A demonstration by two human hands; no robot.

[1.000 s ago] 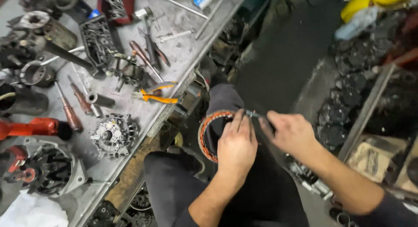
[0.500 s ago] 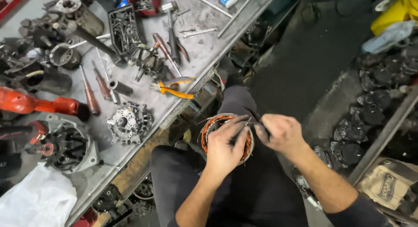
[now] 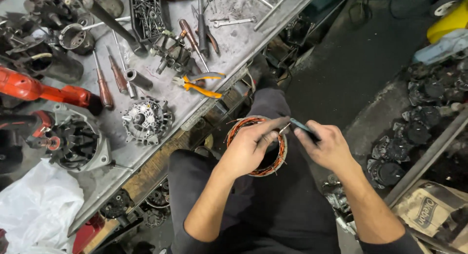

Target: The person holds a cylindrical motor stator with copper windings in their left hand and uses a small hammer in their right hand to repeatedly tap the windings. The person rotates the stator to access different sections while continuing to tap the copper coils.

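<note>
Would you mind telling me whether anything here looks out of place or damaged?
Nothing looks damaged. The left hand steadies a copper-wound ring on the lap while the right hand holds a slim tool at its rim. The orange-handled pliers lie near the bench edge.

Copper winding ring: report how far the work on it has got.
Done: the copper winding ring is out of any housing, resting on the lap. In hand: the left hand grips the ring while the right hand holds a thin tool at its wire ends. Left: an alternator housing lies apart on the workbench.
</note>
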